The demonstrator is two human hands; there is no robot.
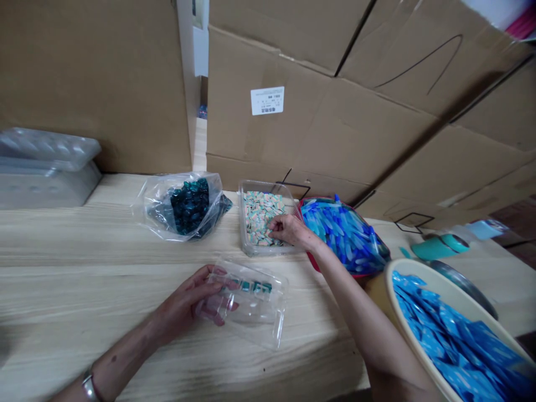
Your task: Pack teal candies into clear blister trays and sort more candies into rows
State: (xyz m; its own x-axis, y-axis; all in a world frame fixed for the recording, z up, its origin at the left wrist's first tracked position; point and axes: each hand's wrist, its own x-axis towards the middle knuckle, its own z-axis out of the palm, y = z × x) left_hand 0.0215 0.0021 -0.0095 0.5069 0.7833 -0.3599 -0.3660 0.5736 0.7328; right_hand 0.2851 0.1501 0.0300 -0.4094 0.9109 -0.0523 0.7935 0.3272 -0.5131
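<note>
My left hand [188,296] grips a transparent plastic clamshell tray [251,304] at the table's middle, its fingers showing through the plastic. A row of small teal pieces [251,286] lies in the tray's upper slot. My right hand [291,231] reaches into a transparent plastic box [247,220] and rests its fingertips on a heap of small pastel striped pieces [262,215]. Whether those fingers pinch a piece, I cannot tell. A plastic bag of dark teal pieces [188,206] lies to the left of the box.
A red-rimmed container of blue packets [343,237] sits right of the box. A cream bowl of blue sachets [452,329] stands at the near right. Stacked plastic trays [46,167], a teal object [439,247] and cardboard sheets [318,128] surround the wooden table [84,240].
</note>
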